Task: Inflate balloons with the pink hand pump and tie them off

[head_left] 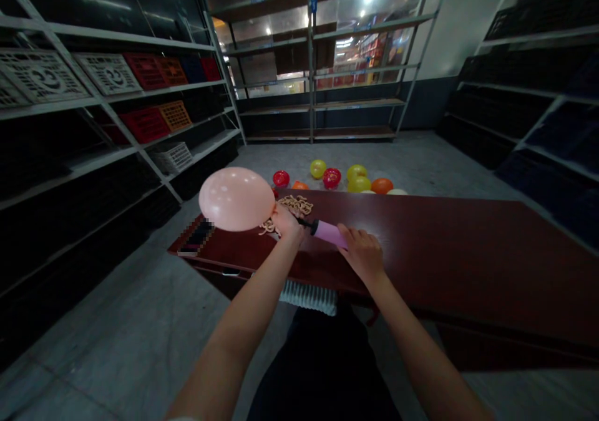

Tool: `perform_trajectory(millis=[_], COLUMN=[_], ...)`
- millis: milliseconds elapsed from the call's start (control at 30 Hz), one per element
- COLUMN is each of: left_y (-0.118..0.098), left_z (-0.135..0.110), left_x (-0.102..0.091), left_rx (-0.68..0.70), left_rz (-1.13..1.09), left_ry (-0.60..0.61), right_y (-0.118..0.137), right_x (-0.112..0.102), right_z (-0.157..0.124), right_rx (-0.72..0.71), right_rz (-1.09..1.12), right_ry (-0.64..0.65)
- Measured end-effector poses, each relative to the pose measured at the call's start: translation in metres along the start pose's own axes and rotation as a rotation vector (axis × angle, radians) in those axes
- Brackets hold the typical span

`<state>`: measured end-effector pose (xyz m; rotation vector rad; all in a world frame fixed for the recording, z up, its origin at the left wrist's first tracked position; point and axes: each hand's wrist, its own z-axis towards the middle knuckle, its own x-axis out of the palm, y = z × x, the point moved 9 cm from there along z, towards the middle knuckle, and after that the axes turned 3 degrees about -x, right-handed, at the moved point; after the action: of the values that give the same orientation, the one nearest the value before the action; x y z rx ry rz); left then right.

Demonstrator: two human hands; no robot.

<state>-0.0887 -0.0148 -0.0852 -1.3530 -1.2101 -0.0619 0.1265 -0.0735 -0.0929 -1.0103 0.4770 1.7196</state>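
Left of the left grip bulges a pink balloon.

Glossy red-brown table carries a heap of limp tan pieces near its far edge and a pixelated dark object at its left end; grey floor beyond bears red, yellow and orange balloons.

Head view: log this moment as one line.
left hand: holding pink balloon at neck | right hand: gripping purple pump | black end: toward balloon | tan pile: on table beside left hand
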Motion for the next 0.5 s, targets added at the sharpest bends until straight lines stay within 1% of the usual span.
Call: perform_trajectory(millis=[67,200,267,300,333,400,433,500], left_y=[-0.013,-0.055,-0.074,-0.08,-0.083,-0.078,-0.071,-0.049], left_z=[0.013,0.041,0.05,0.052,0.052,0.05,0.047,0.038], left_x=[0.0,0.002,0.002,0.002,0.002,0.005,0.008,0.016], left_rx=[0.019,0.061,0.1,0.12,0.138,0.149,0.145,0.11], left_rz=[0.017,0.025,0.017,0.013,0.011,0.027,0.042,0.083], left_ry=[-0.004,0.002,-0.009,-0.016,-0.02,0.0,0.02,0.077], right_y=[-0.004,-0.009,-0.009,-0.009,-0.009,-0.012,-0.015,-0.019], right_x=[0.004,0.002,0.002,0.003,0.004,0.006,0.007,0.007], right_z=[-0.001,0.001,0.002,0.002,0.002,0.001,0.001,-0.001], right_rx=[0.028,0.082,0.1,0.104,0.109,0.129,0.144,0.178], right_rz=[0.023,0.068,0.082,0.089,0.094,0.093,0.087,0.076], right_ry=[-0.019,-0.038,-0.036,-0.031,-0.022,0.002,0.016,0.042])
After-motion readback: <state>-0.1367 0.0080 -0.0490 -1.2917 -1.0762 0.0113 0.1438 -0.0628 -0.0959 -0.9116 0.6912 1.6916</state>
